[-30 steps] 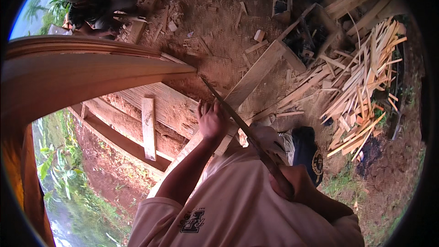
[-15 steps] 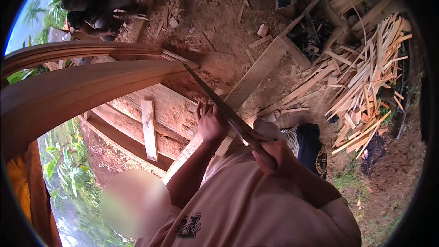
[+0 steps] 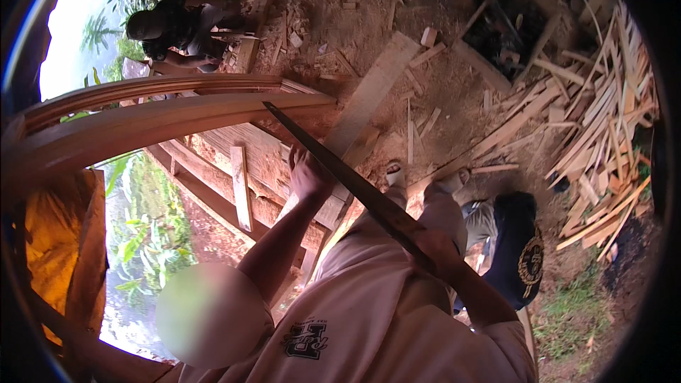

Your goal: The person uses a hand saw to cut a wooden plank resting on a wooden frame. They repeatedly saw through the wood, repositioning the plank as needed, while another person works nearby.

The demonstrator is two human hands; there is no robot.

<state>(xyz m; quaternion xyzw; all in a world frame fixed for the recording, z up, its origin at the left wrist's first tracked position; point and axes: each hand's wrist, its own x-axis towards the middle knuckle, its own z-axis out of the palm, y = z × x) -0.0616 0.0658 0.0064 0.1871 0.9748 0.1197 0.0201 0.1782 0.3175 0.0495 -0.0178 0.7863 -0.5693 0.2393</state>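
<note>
A long, dark, tapered blade, apparently a handsaw [image 3: 355, 188], runs diagonally in front of my body. My right hand [image 3: 441, 250] is closed round its wide lower end, close to my thigh. The narrow tip reaches the lower edge of a thick curved wooden beam [image 3: 177, 119] at the upper left; whether it touches is unclear. My left hand [image 3: 311, 176] is beside the blade's middle, fingers stretched upward and partly hidden behind it. Below that hand lie wide planks [image 3: 273, 159], with a short pale board [image 3: 241, 188] across them.
Another person [image 3: 186, 28] in dark clothes bends over at the upper left. Thin offcuts [image 3: 603, 128] are heaped on the right, near a wooden box [image 3: 507, 35] of dark things. A flat plank [image 3: 376, 89] lies ahead on the ground. Dark cloth [image 3: 516, 248] hangs at my right.
My right hand has moved a little right and down with the handsaw, whose broad side now shows more. The view has shifted, and the left hand remains beside the blade.
</note>
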